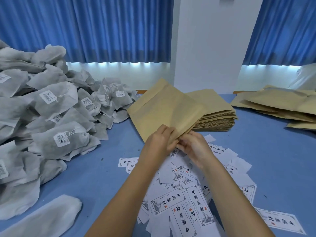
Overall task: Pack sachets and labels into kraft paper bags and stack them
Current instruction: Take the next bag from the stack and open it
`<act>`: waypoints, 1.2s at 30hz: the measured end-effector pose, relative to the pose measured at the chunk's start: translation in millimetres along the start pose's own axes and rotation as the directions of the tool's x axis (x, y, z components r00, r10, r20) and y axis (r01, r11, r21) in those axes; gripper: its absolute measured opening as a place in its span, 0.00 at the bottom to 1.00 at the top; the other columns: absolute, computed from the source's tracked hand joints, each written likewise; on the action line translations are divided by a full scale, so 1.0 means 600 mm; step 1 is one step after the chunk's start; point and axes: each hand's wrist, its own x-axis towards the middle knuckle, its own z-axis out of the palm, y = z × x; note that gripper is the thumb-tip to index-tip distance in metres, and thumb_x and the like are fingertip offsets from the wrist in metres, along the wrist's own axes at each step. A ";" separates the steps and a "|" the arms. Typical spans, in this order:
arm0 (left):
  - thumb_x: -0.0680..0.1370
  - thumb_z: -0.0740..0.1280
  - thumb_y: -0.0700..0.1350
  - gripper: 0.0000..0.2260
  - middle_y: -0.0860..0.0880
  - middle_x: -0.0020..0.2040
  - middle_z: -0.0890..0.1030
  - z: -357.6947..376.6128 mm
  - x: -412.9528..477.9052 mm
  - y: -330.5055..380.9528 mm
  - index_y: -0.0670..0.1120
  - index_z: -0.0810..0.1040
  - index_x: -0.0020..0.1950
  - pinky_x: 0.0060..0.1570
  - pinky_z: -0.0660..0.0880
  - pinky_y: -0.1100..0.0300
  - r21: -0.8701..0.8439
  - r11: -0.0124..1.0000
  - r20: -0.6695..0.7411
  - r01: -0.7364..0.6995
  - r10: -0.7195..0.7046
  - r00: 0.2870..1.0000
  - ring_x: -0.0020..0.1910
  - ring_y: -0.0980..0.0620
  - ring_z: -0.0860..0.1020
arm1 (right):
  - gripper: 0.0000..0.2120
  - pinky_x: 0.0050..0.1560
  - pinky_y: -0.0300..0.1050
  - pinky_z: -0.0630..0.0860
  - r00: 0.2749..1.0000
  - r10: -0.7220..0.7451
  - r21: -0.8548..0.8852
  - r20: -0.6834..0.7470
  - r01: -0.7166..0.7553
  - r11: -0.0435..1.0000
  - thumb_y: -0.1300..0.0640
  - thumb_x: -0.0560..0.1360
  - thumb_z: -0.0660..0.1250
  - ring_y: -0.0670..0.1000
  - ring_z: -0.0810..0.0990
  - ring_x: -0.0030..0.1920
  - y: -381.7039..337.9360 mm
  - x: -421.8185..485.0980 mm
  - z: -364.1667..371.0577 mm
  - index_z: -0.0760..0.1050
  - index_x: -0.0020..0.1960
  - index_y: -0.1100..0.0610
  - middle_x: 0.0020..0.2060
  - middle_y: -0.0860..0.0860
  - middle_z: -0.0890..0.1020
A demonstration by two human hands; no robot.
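Both my hands meet at the near edge of a kraft paper bag (164, 110), lifted and tilted over the blue table. My left hand (159, 141) grips that edge from the left, my right hand (193, 147) pinches it from the right. Behind the bag lies a flat stack of kraft bags (218, 117). A big heap of grey sachets (51, 108) with white barcode tags fills the left side. Loose white labels (188, 199) with black characters are scattered under my forearms.
A spread of kraft bags (280, 106) lies at the right rear. One sachet (46, 218) lies alone at the near left. The blue table (106, 177) shows between the heap and labels. Blue curtains and a white wall stand behind.
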 end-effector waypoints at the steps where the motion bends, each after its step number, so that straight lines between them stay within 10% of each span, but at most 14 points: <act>1: 0.76 0.69 0.43 0.15 0.43 0.53 0.78 0.002 0.001 0.003 0.39 0.78 0.60 0.46 0.75 0.51 0.015 1.000 -0.020 -0.014 0.014 1.000 0.46 0.44 0.79 | 0.07 0.36 0.41 0.78 1.000 -0.017 -0.015 -0.024 0.017 1.000 0.72 0.74 0.60 0.51 0.80 0.32 0.002 0.000 0.004 0.76 0.42 0.65 0.30 0.56 0.81; 10: 0.76 0.68 0.37 0.05 0.48 0.41 0.83 0.004 0.000 -0.007 0.40 0.84 0.45 0.40 0.68 0.75 -0.295 0.937 -0.200 0.186 -0.251 0.947 0.39 0.53 0.78 | 0.07 0.30 0.31 0.74 0.995 -0.070 -0.257 -0.075 0.048 0.965 0.67 0.78 0.62 0.46 0.84 0.38 0.017 0.002 0.019 0.79 0.47 0.63 0.42 0.57 0.84; 20: 0.76 0.68 0.40 0.06 0.53 0.37 0.82 0.014 -0.005 0.013 0.42 0.85 0.45 0.38 0.67 0.77 -0.461 0.821 -0.205 0.338 -0.468 0.859 0.36 0.64 0.77 | 0.08 0.54 0.48 0.79 0.997 -0.079 -0.214 0.000 0.077 0.974 0.70 0.78 0.60 0.58 0.83 0.51 0.017 0.006 0.016 0.78 0.49 0.65 0.49 0.62 0.83; 28: 0.74 0.69 0.37 0.02 0.47 0.39 0.80 0.004 -0.004 0.006 0.39 0.81 0.42 0.41 0.71 0.60 -0.169 0.980 -0.194 0.109 -0.142 0.971 0.41 0.51 0.76 | 0.07 0.40 0.40 0.81 0.994 -0.078 -0.245 -0.073 0.058 0.968 0.64 0.78 0.63 0.52 0.85 0.43 0.020 0.006 0.016 0.76 0.49 0.68 0.43 0.60 0.84; 36: 0.72 0.69 0.38 0.04 0.45 0.37 0.78 0.007 -0.009 0.016 0.38 0.77 0.41 0.37 0.72 0.49 -0.078 0.978 -0.207 0.194 -0.207 0.956 0.38 0.46 0.75 | 0.07 0.42 0.50 0.74 0.976 -0.200 -0.583 -0.082 0.116 0.804 0.60 0.78 0.64 0.60 0.81 0.42 0.024 0.004 0.021 0.77 0.46 0.63 0.41 0.62 0.83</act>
